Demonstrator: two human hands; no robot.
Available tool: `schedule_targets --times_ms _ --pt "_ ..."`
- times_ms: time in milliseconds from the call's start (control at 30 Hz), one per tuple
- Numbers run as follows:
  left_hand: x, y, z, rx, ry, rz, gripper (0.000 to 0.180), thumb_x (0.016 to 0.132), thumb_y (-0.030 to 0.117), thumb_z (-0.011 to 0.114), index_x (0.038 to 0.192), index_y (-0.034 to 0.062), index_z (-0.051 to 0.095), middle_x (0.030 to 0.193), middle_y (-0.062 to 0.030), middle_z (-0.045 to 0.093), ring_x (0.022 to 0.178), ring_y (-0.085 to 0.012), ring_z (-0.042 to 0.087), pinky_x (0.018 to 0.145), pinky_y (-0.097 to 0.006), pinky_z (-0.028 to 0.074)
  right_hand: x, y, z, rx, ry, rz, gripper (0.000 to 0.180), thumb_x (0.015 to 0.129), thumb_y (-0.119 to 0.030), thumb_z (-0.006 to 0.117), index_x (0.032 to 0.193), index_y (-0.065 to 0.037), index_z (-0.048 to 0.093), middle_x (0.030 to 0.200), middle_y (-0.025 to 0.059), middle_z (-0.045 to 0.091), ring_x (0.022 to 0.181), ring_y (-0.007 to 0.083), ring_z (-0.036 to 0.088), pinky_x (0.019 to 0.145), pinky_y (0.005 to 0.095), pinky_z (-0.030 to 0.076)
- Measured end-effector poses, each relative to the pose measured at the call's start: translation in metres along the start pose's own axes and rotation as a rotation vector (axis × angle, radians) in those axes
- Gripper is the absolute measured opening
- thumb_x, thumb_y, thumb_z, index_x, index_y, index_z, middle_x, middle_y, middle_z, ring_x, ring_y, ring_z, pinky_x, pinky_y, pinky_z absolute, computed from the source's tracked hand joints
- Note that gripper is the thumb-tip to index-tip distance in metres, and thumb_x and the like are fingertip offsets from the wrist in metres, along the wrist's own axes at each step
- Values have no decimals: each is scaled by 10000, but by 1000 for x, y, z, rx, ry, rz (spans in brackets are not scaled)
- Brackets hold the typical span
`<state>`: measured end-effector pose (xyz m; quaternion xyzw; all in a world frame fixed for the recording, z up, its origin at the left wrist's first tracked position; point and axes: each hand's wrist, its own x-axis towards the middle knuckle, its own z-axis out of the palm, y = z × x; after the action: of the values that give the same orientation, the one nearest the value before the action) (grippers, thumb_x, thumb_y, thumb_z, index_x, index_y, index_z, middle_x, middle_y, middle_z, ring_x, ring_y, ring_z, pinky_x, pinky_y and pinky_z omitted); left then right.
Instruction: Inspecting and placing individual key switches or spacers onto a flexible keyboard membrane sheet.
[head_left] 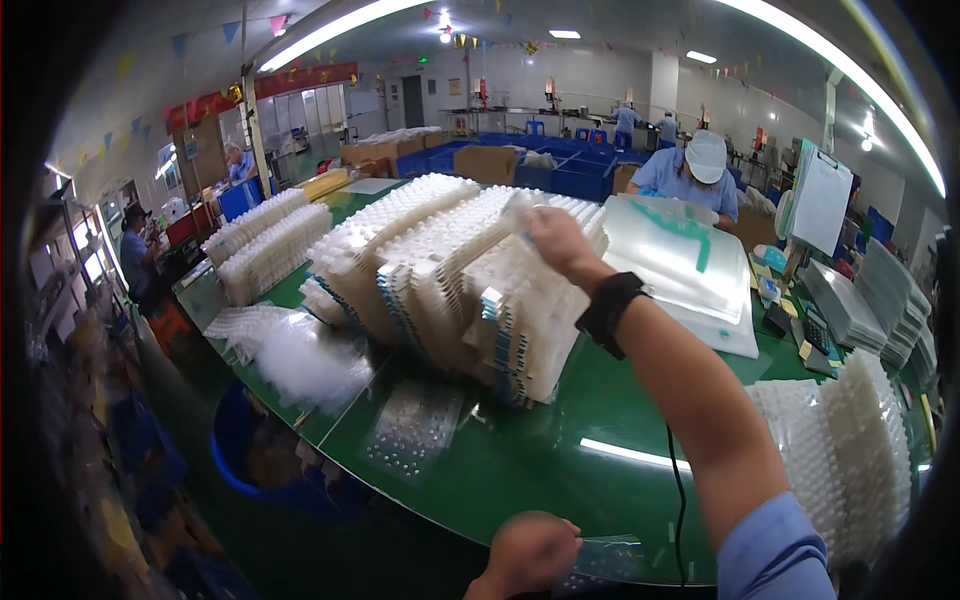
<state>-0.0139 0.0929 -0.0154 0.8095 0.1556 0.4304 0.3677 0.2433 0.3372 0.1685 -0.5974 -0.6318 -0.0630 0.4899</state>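
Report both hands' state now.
Left hand: blurred, beside clear sheet; grip can't be told.
Right hand: looks curled, by translucent stack; hold can't be told.

Green tabletop, white bump-dotted trays, black wristband, light-blue sleeve

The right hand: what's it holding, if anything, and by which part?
It can't be told: the right hand is at the white stacks, and blur hides any grip.

Green table, stacked bumpy white sheets, clear dotted film, 1 cord
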Motion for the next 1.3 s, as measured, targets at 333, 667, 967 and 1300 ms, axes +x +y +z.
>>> schedule_targets --times_ms 333,667,967,1300 --pt "-17 -19 -12 -102 -178 -54 114 830 112 722 800 28 650 910 -79 723 820 -218 688 729 -320 525 -217 -87 -135 -165 -30 -246 143 952 -4 520 1038 26 631 938 216 668 858 343 660 793 374 514" --pt "-8 25 -19 -464 -415 -38 117 837 106 703 788 21 640 958 -134 722 826 -247 678 750 -322 518 -357 -72 -117 463 -119 676 287 1017 -196 502 1063 30 673 893 62 688 762 94 521 689 301 463" --pt "-6 7 -1 20 -590 -119 168 847 205 706 794 69 622 1329 -134 614 1381 -324 425 1157 -499 190 -376 -105 -187 -65 113 160 270 922 38 535 1177 28 621 1142 193 670 1060 313 656 907 385 506" --pt "11 12 -25 -326 -461 -241 153 795 160 713 763 25 647 1157 -186 691 1208 -383 579 1045 -464 396 -423 -84 -178 633 413 699 299 1040 -155 449 1199 24 628 1191 130 663 1105 187 618 967 343 467"
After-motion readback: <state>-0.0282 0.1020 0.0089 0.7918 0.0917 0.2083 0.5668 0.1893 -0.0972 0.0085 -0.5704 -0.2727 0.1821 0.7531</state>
